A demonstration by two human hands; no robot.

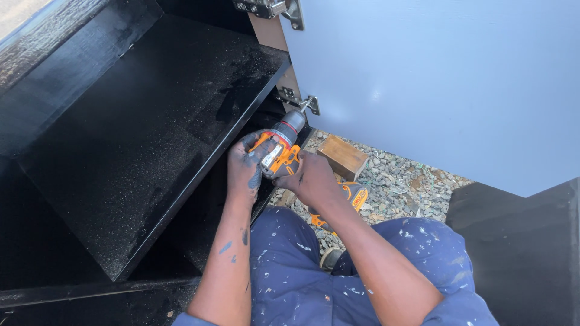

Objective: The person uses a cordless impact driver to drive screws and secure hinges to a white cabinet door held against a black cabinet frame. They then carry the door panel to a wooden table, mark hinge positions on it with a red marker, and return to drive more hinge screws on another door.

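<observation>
An orange and black cordless drill (pixel 282 148) points up and away from me, its bit set against the lower metal hinge (pixel 299 100) on the edge of a pale blue door panel (pixel 435 78). My right hand (pixel 313 178) is wrapped around the drill's grip. My left hand (pixel 246 164), smeared with dark paint, cups the drill's body from the left side. A second metal hinge (pixel 272 8) sits higher on the same door edge.
A black cabinet with a dusty black shelf (pixel 139 139) fills the left. A small wooden block (pixel 342 157) lies on grey gravel (pixel 399 187) under the door. A black board (pixel 519 241) stands at the right. My paint-spattered blue trousers (pixel 314 271) are below.
</observation>
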